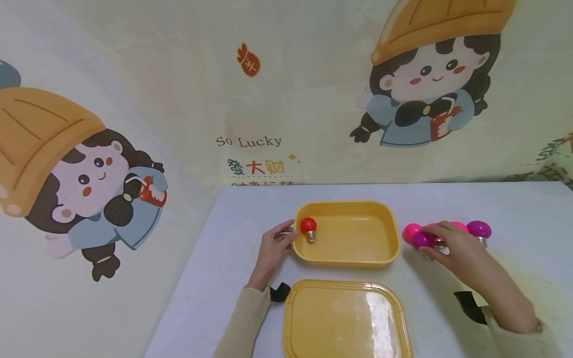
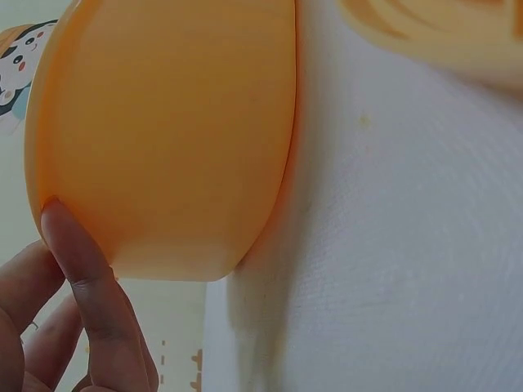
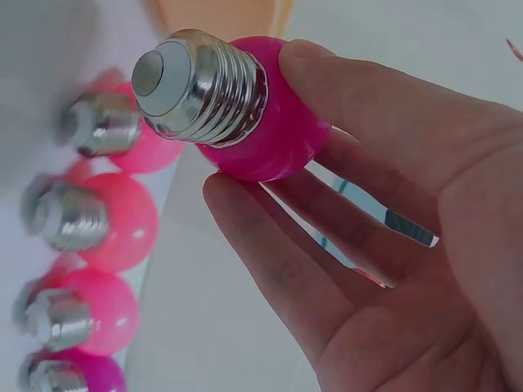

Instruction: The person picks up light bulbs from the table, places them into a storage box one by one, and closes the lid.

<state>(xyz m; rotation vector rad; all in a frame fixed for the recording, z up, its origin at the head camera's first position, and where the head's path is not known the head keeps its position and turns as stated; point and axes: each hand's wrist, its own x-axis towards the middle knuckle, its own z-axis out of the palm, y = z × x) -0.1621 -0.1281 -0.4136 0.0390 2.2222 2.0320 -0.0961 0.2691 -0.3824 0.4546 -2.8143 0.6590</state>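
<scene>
My left hand (image 1: 270, 251) is at the left end of a yellow plastic box (image 1: 346, 263). In the left wrist view, its fingers (image 2: 94, 298) pinch the box's rim. A light bulb with a red globe and a metal screw base, the red bulb (image 1: 308, 225), lies inside the box near that end. My right hand (image 1: 465, 256) holds a purple light bulb (image 3: 274, 122) between thumb and fingers, its screw base pointing away from the palm. The held bulb is over the table, right of the box. Beside it runs a row of pink bulbs (image 3: 122, 220), partly hidden by the hand in the head view.
In front of the box lies a flat yellow lid (image 1: 335, 323). Another purple bulb (image 1: 479, 229) ends the row at the right. The white table (image 1: 224, 238) meets a cloth backdrop (image 1: 313, 99) printed with cartoon figures. A black strap (image 1: 470, 307) hangs at the right wrist.
</scene>
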